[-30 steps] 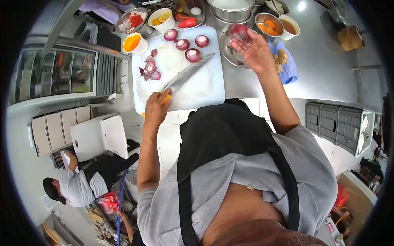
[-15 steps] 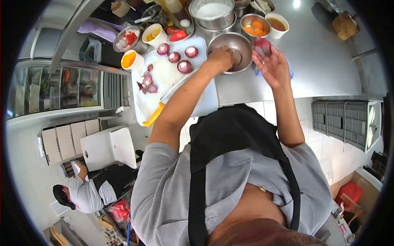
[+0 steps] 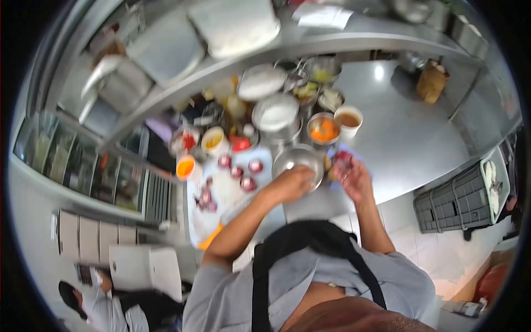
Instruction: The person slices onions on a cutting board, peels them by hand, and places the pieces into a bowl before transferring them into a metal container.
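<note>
My left hand (image 3: 298, 181) is at the metal bowl (image 3: 293, 157), over its near right side, with its fingers curled and blurred; whatever they grip is hidden. To the right, my raised right hand (image 3: 357, 181) holds a red onion (image 3: 343, 159) in its fingers, palm turned up, above a blue cloth (image 3: 365, 176). Several red onions (image 3: 248, 183) sit on the white cutting board (image 3: 227, 191) left of the bowl. Onion scraps (image 3: 206, 199) lie at the board's left side. A knife with a yellow handle (image 3: 210, 238) rests along its near edge, partly behind my left forearm.
Behind the bowl stand a bowl of orange pieces (image 3: 324, 129), a white tub of brown liquid (image 3: 349, 120) and a pot of white contents (image 3: 275, 112). A metal shelf (image 3: 238, 58) spans above. A paper bag (image 3: 432, 82) stands far right. Another person (image 3: 105, 307) is at lower left.
The view has tilted up, bringing the overhead shelf into sight. My left hand has shifted toward the bowl's near right rim. My right hand still holds the onion.
</note>
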`<state>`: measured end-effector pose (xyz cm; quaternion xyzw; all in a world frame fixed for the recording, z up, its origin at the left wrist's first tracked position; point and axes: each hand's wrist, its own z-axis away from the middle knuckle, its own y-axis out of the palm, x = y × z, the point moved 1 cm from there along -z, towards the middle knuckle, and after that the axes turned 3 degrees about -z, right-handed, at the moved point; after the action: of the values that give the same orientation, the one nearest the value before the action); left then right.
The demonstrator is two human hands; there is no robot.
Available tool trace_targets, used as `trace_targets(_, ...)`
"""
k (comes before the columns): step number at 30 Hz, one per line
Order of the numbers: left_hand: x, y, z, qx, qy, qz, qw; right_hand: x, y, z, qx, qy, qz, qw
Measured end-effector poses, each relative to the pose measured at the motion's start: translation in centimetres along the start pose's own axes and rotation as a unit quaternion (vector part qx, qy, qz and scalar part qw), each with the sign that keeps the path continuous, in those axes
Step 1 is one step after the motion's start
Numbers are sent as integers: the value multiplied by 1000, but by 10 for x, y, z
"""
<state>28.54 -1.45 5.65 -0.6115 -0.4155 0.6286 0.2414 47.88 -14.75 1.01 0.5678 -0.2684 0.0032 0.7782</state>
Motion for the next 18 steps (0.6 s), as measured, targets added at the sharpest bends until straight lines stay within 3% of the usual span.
trace_targets(3,-109,-98,-11,-59,87,51,993,3,-2,-7,-1,33,0,999)
trace_targets(7,-195,-182,-50,-197,245,-106,943,5,7,-5,3,27,-7,1000)
trace_targets(9,-230,-208,-93,-199,263,-220,918,6,10,2,13,18,-7,1000)
trace_targets(11,-254,-219,-152,-206,291,-241,903,10,6,17,6,-8,-10,1000)
trace_targets(13,-258,-223,-224,-196,272,-317,887,12,-5,34,4,-28,-26,999)
trace_targets(14,-270,-225,-250,-154,189,-336,910,14,-16,45,-12,-42,-37,998)
trace_targets(16,-260,-223,-321,-203,194,-383,880,14,-41,66,-47,-68,-59,995)
trace_targets(17,-224,-237,-401,-143,155,-422,882,14,-52,78,-71,-81,-77,991)
trace_targets(18,-235,-239,-426,-165,178,-406,881,17,-68,87,-57,-119,-81,988)
